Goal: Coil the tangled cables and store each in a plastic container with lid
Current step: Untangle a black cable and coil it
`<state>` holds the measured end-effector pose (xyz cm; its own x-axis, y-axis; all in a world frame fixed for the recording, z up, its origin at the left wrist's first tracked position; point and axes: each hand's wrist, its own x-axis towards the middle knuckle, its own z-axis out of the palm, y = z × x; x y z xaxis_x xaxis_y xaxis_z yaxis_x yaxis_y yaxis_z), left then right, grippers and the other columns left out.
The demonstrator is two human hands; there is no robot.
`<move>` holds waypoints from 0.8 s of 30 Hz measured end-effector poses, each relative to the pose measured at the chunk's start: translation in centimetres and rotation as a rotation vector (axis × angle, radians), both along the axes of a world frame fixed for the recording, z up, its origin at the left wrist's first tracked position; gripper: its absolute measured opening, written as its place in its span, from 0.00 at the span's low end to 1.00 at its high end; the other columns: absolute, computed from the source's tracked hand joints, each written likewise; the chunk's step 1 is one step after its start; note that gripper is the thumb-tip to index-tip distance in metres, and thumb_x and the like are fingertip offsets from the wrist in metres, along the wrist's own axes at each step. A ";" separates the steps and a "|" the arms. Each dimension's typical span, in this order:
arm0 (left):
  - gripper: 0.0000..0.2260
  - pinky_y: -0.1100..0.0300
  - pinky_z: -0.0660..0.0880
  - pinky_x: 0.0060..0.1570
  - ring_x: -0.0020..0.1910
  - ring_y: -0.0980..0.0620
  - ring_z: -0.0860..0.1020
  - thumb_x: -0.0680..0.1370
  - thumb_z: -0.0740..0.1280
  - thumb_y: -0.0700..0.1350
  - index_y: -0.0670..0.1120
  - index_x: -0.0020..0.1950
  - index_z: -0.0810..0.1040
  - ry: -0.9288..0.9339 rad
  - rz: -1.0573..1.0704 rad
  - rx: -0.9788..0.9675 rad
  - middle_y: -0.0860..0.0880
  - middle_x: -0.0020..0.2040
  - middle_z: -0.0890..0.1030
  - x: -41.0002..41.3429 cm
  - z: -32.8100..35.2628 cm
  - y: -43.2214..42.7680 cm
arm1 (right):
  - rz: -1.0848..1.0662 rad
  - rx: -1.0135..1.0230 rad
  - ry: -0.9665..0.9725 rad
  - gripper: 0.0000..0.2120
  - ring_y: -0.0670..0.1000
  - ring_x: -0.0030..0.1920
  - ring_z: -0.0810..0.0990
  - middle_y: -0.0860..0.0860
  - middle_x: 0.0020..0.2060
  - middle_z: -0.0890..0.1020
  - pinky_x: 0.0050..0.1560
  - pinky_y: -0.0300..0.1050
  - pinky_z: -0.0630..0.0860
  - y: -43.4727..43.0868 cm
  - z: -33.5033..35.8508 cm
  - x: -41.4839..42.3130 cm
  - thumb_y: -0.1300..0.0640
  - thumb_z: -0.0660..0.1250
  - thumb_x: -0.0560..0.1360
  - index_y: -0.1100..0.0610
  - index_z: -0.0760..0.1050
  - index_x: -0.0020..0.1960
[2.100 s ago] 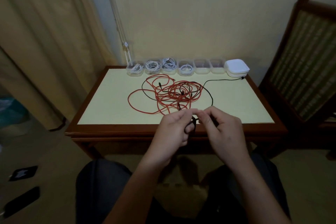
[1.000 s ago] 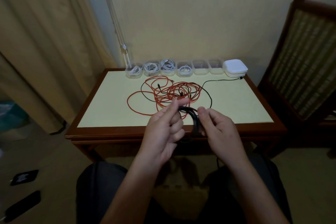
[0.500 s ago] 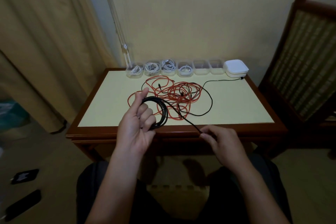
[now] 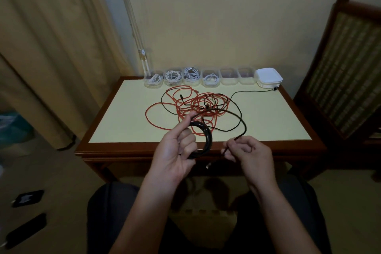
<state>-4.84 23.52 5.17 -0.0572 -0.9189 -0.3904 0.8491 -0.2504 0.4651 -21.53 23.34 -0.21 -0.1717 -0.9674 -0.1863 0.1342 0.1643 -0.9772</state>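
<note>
The left hand [image 4: 175, 150] grips the finished loops of the black cable [image 4: 209, 136] in its curled fingers above the near edge of the table [image 4: 127, 126], and the right hand [image 4: 247, 152] pinches the free length just beside it. The next loop should, I think, match the others in size. The rest of the cable lies across the table, partly mixed with the red tangle [image 4: 198, 102], toward the stack of lids [image 4: 268, 78] — so feed it slowly, because a hard pull may drag the red strands along

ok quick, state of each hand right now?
Left hand: closed, holding the coiled loops of thin black cable.
Right hand: closed, pinching that cable's loose run.
</note>
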 end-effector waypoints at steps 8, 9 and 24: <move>0.12 0.69 0.50 0.15 0.16 0.59 0.56 0.72 0.70 0.41 0.42 0.54 0.82 -0.023 -0.081 0.049 0.55 0.24 0.58 -1.6 -0.5 0.3 | -0.157 0.001 -0.535 0.08 0.53 0.46 0.87 0.60 0.44 0.86 0.43 0.37 0.82 -0.1 1.5 1.0 0.67 0.70 0.76 0.67 0.76 0.54; 0.12 0.69 0.50 0.14 0.16 0.59 0.56 0.72 0.70 0.41 0.42 0.54 0.82 -0.022 -0.081 0.051 0.55 0.24 0.58 -1.6 -0.6 0.2 | -0.144 0.013 -0.561 0.09 0.52 0.47 0.87 0.59 0.44 0.86 0.43 0.37 0.82 -0.1 1.5 1.0 0.66 0.71 0.76 0.67 0.77 0.55; 0.08 0.64 0.51 0.20 0.20 0.57 0.55 0.79 0.69 0.45 0.45 0.54 0.86 -0.558 0.025 -0.184 0.51 0.24 0.59 -1.4 -2.3 0.4 | 0.421 0.283 -0.587 0.18 0.50 0.42 0.81 0.50 0.43 0.82 0.41 0.44 0.77 0.8 2.3 2.4 0.47 0.66 0.78 0.58 0.82 0.60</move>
<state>-6.26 23.94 2.83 0.1333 -0.9728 -0.1894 0.4682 -0.1066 0.8772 -19.18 24.13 2.10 0.4033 -0.8311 -0.3828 0.4881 0.5493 -0.6783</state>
